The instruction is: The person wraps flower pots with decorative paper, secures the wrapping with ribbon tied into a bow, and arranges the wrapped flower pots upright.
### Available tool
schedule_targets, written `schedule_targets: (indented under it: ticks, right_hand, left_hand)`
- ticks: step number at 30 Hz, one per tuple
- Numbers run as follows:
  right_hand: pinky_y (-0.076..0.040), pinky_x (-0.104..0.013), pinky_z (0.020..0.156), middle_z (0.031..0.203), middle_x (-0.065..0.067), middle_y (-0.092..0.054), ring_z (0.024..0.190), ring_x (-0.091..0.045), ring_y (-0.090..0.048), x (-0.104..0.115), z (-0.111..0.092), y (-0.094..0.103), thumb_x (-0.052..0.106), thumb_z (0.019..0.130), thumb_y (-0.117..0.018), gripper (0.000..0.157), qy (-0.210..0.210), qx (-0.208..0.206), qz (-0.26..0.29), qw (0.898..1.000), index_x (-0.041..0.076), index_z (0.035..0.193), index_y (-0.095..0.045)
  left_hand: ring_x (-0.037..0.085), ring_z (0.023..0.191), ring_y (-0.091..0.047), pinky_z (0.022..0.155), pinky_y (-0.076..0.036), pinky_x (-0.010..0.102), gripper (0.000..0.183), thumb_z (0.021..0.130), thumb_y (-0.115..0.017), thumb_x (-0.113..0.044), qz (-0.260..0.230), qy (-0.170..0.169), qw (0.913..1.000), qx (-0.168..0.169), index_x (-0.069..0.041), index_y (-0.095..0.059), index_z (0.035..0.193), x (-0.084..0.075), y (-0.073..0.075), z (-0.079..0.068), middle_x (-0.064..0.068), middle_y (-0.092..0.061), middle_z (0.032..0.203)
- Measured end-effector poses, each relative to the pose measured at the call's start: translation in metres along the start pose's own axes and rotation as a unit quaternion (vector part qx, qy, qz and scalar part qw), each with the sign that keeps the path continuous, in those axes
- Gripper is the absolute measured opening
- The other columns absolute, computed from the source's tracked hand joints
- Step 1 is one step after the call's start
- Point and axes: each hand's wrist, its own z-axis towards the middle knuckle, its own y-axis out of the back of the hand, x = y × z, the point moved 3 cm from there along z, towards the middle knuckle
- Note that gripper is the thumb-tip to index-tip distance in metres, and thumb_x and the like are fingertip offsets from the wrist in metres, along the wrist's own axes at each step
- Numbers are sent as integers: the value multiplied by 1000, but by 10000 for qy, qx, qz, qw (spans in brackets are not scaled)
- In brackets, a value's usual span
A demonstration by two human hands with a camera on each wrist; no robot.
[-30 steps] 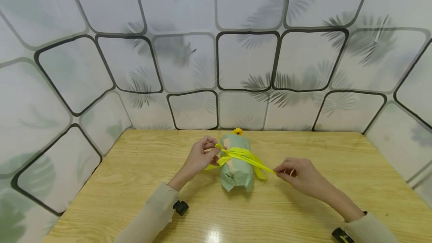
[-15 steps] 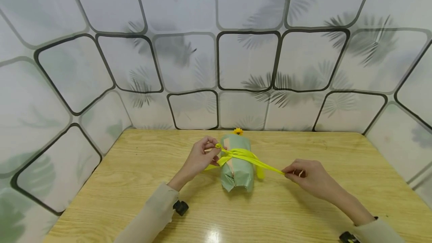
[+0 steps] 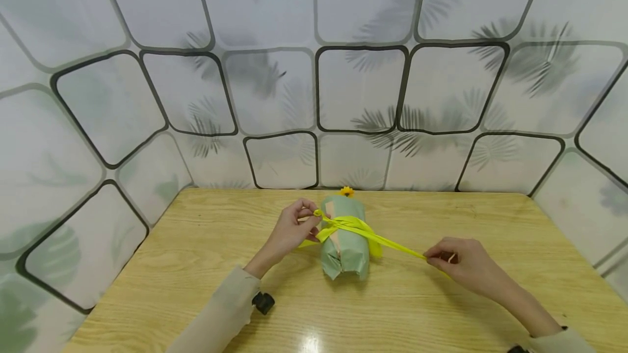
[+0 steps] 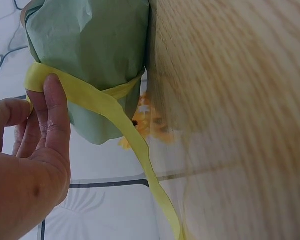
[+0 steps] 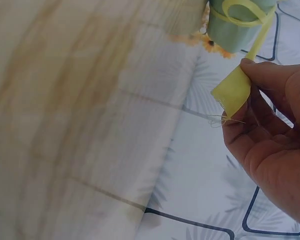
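A bundle wrapped in green paper (image 3: pixel 354 255) lies on the table, with a yellow ribbon (image 3: pixel 360 226) tied round its middle. My left hand (image 3: pixel 290 229) is at the bundle's left side and pinches a small loop of the ribbon between thumb and fingers. In the left wrist view, a ribbon tail (image 4: pixel 136 142) hangs down past that hand. Out to the right, my right hand (image 3: pixel 463 262) pinches the other ribbon end and holds it stretched from the knot. The frayed ribbon tip (image 5: pixel 232 92) sticks out of its fingers in the right wrist view.
The wooden table (image 3: pixel 221 277) bears the bundle near its back edge. An orange-yellow flower (image 3: pixel 346 191) shows just beyond the bundle's far end. A patterned wall covering (image 3: pixel 275 91) rises behind and at both sides.
My right hand has moved right and slightly toward me, drawing the ribbon out longer. The slack ribbon loop at the bundle's right side has shrunk. My left hand has stayed in place.
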Motion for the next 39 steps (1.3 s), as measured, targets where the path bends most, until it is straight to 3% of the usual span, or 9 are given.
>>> schedule_targets:
  ticks: [14,28,34,39]
  right_hand:
    - [-51,-21,54,79,14,-71,69,10,-58,-15,-14,12,-1,81,-81,21,-304,131,-295,9990,18,88,-78]
    - [-50,-21,58,78,18,-70,68,10,-55,-31,-19,31,8,85,-80,12,-677,898,-818,9903,20,86,-77]
    - [-47,-20,55,73,18,-68,65,11,-53,-38,-24,35,4,82,-81,16,-492,1004,-891,9897,19,79,-75]
    - [-49,-21,57,73,18,-67,66,11,-54,-44,-29,39,4,82,-80,19,-710,1216,-1075,9842,21,77,-73]
  left_hand:
    - [15,69,-64,73,-64,50,13,103,-59,-9,-8,1,10000,6,-3,-55,113,0,1,1,30,-66,117]
    - [14,68,-64,74,-63,53,14,103,-59,-10,-26,-54,10000,42,-2,-55,113,-3,2,0,31,-66,117]
    - [14,68,-64,74,-63,54,14,103,-59,-9,-44,-20,10000,33,-2,-55,114,-2,2,-1,31,-66,118]
    - [14,69,-65,73,-64,51,13,103,-58,-8,-60,3,10000,36,-3,-55,114,1,3,-2,31,-65,120]
